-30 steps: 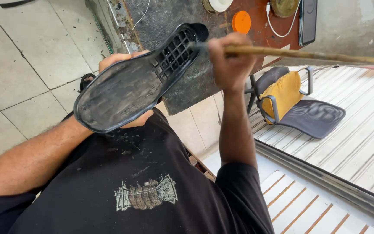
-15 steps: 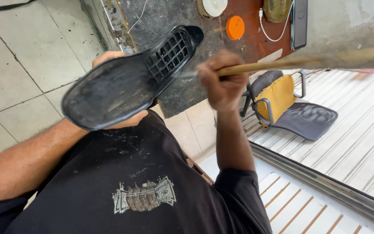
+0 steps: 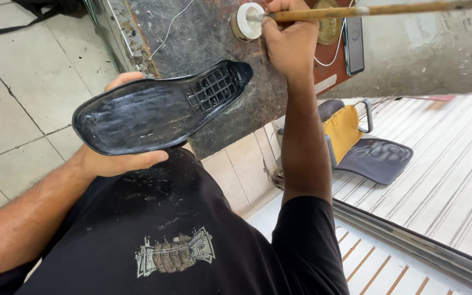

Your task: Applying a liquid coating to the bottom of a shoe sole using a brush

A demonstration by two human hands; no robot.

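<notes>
My left hand (image 3: 117,159) cups a black shoe sole (image 3: 154,109) from below, its wet, glossy inner face up and the gridded heel end pointing right. My right hand (image 3: 289,45) is closed around a long wooden-handled brush (image 3: 367,10), held level. The brush tip reaches into a small round white pot (image 3: 248,21) on the dark, stained worktable (image 3: 192,38) ahead of me.
A dark phone (image 3: 354,39) with a white cable and a round brass-coloured tin (image 3: 329,27) lie on the table's red part. A grey and yellow chair (image 3: 361,147) stands below on the right beside ribbed metal sheeting (image 3: 454,175). Pale floor tiles (image 3: 23,93) spread to the left.
My right hand has carried the brush away from the sole's heel, up to the white pot. The sole has dropped lower and tilted flatter in my left hand.
</notes>
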